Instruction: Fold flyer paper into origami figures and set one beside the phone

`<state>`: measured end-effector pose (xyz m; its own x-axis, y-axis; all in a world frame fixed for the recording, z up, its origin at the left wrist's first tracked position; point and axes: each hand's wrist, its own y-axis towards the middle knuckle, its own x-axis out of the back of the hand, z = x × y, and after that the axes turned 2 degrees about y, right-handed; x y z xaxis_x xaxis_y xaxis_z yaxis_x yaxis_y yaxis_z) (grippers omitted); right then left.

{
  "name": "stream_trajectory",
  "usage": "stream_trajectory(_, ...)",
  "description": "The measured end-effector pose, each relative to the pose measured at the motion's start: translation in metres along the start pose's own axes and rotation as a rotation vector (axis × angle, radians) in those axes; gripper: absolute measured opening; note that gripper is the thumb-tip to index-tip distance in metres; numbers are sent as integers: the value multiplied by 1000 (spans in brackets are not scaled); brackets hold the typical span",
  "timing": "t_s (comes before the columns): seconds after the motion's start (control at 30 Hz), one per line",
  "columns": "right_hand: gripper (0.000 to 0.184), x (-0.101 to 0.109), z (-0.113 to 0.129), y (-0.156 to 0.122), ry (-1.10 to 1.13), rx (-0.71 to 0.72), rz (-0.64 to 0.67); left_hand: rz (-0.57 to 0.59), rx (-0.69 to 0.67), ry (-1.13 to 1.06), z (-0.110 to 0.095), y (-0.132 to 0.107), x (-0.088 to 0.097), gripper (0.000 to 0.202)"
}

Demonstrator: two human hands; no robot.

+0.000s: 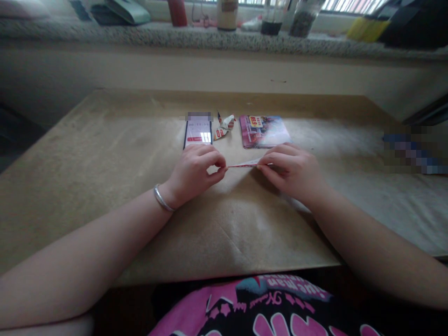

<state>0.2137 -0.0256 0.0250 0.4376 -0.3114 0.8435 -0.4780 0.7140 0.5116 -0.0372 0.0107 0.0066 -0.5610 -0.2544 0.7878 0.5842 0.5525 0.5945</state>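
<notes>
A narrow piece of folded paper (245,164), white with a reddish edge, is stretched between my two hands just above the table. My left hand (198,169), with a silver bangle (162,198) at the wrist, pinches its thin pointed left end. At its wider right end, my right hand (292,169) grips it between thumb and fingers. Beyond the hands sits a folded paper figure (224,127) with printed sides. A phone (198,133) showing a timer lies left of it, partly behind my left hand. To its right is a stack of printed colour sheets (264,132).
The tan-covered table (105,186) runs back to a wall. Above, a speckled windowsill (157,39) carries a red container (177,12), several jars and a yellow item (368,28). A blurred blue object (416,151) lies at the table's right side.
</notes>
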Motion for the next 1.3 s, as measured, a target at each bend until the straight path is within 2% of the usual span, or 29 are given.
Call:
stream_trajectory(0.3,16,0,-5,-1,-31,11,-46,-49,31,-32,4,-3,0,10)
stream_trajectory(0.4,18,-3,-5,1,-15,57,-2,-22,-15,-28,1,-1,-1,16)
stream_trajectory(0.5,19,-6,-3,3,-5,93,20,5,-71,10,-4,0,-3,14)
stream_trajectory(0.73,21,-8,18,5,-185,118,0,-35,-79,92,-11,2,-4,16)
stream_trajectory(0.93,17,-18,33,7,-172,49,-8,-27,-130,94,-16,2,-4,14)
stream_trajectory(1.1,10,-21,29,8,-166,65,-20,6,-122,51,-19,2,-6,14)
stream_trajectory(1.3,11,-17,23,7,-138,105,-40,-10,-59,-44,-22,1,-7,13)
